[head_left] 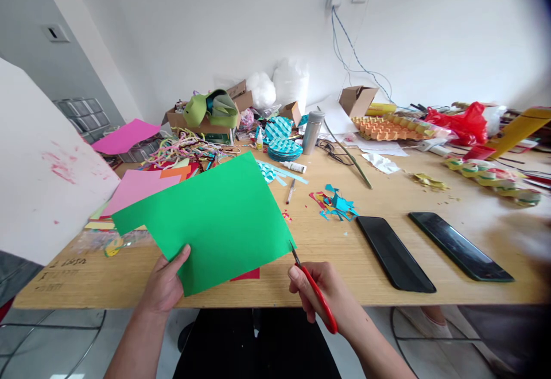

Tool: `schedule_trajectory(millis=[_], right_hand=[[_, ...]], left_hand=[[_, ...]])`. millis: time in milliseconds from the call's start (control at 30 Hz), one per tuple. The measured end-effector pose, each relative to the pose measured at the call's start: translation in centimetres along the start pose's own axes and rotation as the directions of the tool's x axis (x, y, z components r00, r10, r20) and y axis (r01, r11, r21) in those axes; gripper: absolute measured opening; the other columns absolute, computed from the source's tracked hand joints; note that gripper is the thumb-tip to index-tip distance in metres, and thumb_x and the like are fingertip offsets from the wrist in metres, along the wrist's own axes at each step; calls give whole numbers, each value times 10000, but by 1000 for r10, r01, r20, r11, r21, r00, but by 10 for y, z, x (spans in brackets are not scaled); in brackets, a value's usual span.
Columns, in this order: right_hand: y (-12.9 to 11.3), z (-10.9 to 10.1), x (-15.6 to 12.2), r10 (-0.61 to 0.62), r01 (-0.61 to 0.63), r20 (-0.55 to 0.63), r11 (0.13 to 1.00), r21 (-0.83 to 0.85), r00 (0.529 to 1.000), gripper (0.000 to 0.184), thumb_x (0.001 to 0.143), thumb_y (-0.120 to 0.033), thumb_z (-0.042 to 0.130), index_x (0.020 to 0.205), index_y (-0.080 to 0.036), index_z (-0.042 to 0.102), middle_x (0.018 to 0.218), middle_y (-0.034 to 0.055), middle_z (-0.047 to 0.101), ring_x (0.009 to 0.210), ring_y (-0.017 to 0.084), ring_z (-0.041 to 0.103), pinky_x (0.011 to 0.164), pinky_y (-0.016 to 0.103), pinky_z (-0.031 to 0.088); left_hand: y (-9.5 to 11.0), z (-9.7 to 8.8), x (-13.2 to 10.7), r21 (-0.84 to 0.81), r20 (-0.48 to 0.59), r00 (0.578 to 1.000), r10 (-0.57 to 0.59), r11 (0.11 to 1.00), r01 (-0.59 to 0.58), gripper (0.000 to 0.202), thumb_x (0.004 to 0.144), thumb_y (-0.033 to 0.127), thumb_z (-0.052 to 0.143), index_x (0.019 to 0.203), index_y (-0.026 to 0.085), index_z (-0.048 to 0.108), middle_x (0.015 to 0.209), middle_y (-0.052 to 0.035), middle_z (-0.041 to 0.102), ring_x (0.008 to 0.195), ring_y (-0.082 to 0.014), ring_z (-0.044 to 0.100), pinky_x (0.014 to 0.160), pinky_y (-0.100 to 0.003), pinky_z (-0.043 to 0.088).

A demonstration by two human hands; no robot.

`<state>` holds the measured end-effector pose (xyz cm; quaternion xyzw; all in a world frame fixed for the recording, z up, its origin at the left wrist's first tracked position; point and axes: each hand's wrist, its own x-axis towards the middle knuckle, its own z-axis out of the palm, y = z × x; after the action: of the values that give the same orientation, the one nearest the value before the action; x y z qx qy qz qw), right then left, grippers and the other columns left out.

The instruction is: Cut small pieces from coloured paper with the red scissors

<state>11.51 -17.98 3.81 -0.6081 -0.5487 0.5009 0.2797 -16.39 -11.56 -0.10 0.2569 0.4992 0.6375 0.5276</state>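
A large sheet of green paper (219,218), with a notch cut out at its left side, is held up over the table's front edge. My left hand (166,281) pinches its lower left edge, the thumb lying on top. In my right hand (322,293) is a pair of scissors (316,293) with red handles. The blade tips meet the sheet's lower right corner. Part of a red paper piece (247,274) shows beneath the green sheet. Cyan, red and yellow paper scraps (340,204) lie beyond the scissors.
Two dark phones (396,252) (458,244) lie to the right. Behind stand a grey bottle (313,132), blue checked plates (284,149) and an orange egg tray (387,127). A pen (290,191) lies mid-table. Pink paper (138,189) and a white board (47,161) are at left.
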Motion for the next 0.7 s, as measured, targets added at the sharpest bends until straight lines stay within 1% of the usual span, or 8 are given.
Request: schedule_trajectory(millis=[133, 267, 333, 433, 533, 700], right_hand=[[-1, -1, 0, -10, 10, 2, 1000, -3, 1000, 585, 794, -705, 423, 673, -149, 555, 414, -18, 527, 348, 92, 482, 390, 194, 309], [-4, -2, -1, -17, 17, -5, 1000, -22, 1000, 606, 778, -728, 417, 683, -145, 555, 456, -1, 539, 388, 105, 505, 414, 205, 333], [-6, -2, -1, -39, 38, -12, 998, -41, 999, 613, 788, -727, 400, 683, -144, 558, 459, 4, 536, 405, 108, 500, 430, 214, 342], [-7, -2, -2, -66, 65, -14, 996, -54, 998, 611, 806, -715, 385, 687, -143, 564, 455, 7, 531, 422, 111, 492, 449, 220, 355], [-6, -2, -1, -66, 66, -11, 997, -51, 998, 605, 811, -708, 387, 683, -143, 560, 456, 5, 525, 419, 109, 490, 446, 219, 353], [-4, -2, -1, -55, 54, -14, 998, -29, 998, 604, 808, -714, 383, 680, -147, 547, 453, -8, 507, 401, 104, 489, 426, 209, 347]], left_hand=[[0, -1, -1, -37, 6, 998, -68, 997, 69, 461, 548, 275, 829, 987, 203, 706, 1039, -53, 715, 1171, -290, 545, 971, -409, 479], [0, -3, 0, -47, -10, 997, -73, 996, 73, 484, 507, 229, 840, 973, 221, 710, 999, -31, 727, 1096, -283, 598, 908, -401, 523], [0, -3, 0, -41, -11, 998, -65, 997, 65, 486, 502, 220, 841, 970, 225, 711, 998, -29, 728, 1082, -277, 608, 901, -389, 527], [-1, -3, 0, -28, 8, 997, -75, 997, 75, 455, 511, 225, 837, 950, 208, 719, 995, -47, 728, 1073, -282, 614, 899, -386, 528], [-1, -4, 0, -23, 29, 996, -83, 996, 84, 435, 527, 231, 829, 947, 197, 722, 1011, -66, 723, 1086, -295, 606, 906, -401, 526], [-1, -4, 1, -22, 30, 997, -69, 997, 70, 464, 512, 229, 837, 960, 199, 723, 1026, -67, 720, 1108, -302, 591, 913, -401, 523]])
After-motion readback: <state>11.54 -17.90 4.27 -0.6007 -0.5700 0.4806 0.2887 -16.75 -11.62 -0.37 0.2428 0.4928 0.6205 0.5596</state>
